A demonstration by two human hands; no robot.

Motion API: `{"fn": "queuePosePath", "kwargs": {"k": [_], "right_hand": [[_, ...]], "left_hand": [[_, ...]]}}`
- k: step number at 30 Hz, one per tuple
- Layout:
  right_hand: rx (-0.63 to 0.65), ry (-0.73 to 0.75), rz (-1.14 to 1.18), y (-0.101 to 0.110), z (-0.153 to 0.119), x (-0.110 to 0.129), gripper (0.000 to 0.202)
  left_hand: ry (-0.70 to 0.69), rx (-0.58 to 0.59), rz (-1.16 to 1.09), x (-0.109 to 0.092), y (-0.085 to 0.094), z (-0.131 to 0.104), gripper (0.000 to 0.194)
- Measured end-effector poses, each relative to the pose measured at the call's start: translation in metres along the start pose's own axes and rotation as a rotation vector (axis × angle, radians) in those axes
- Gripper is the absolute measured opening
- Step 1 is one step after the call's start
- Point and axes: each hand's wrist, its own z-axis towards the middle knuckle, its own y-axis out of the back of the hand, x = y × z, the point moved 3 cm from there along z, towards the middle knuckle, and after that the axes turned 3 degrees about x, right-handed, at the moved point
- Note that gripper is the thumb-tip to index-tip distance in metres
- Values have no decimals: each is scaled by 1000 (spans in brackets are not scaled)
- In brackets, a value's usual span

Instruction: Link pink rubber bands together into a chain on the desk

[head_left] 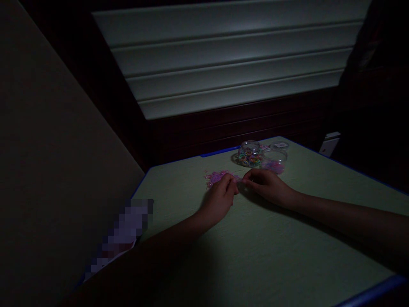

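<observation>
My left hand (221, 194) is closed in a pinch at the right edge of a loose pile of tiny pink and purple pieces (214, 176). They look like beads or little bands; the dim light hides which. Facing it, my right hand (266, 185) pinches with thumb and forefinger. A small, pale, thin thing (239, 180) shows between the two sets of fingertips, too small to name. Just behind my right hand stands an open clear tub (275, 157) with pink pieces in it. Beside that tub is a clear round jar (249, 154) holding many coloured rings.
Both arms rest over a pale green table (271, 251) with a blue edge. A clear lid (280, 145) lies near the far corner. At the left edge is a blurred-out flat item (128, 230). A white slatted shutter (236, 55) rises behind, and a wall (57, 149) stands left.
</observation>
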Motion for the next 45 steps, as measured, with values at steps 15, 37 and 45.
{"fn": "queuePosePath", "kwargs": {"k": [15,37,45], "right_hand": [[50,-15,34,-1,-2,1,29],[6,37,-103,2,-1,1,20],[-64,58,-140,5,-1,4,20]], "left_hand": [[5,-2,56,1,1,-1,30],[4,-2,34,-3,1,0,28],[24,2,-14,-5,1,0,32]]}}
